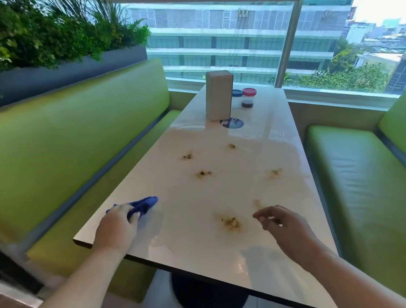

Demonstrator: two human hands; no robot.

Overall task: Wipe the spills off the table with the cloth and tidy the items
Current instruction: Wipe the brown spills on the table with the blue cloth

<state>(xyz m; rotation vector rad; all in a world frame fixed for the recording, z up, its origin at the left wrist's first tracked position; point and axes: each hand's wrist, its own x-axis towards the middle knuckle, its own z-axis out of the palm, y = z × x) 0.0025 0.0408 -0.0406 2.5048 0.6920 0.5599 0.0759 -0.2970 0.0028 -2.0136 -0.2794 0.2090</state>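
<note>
A white glossy table carries several brown spill stains, the largest one near the front and others further back. My left hand grips a bunched blue cloth at the table's front left corner. Over the front of the table, just right of the largest stain, my right hand hovers with loosely curled fingers and holds nothing. At the far end stand a beige napkin box, a blue-lidded jar and a red-lidded jar with dark contents.
Green padded benches flank the table on the left and right. A planter with foliage sits behind the left bench. A window closes the far end. A round blue sticker lies by the napkin box.
</note>
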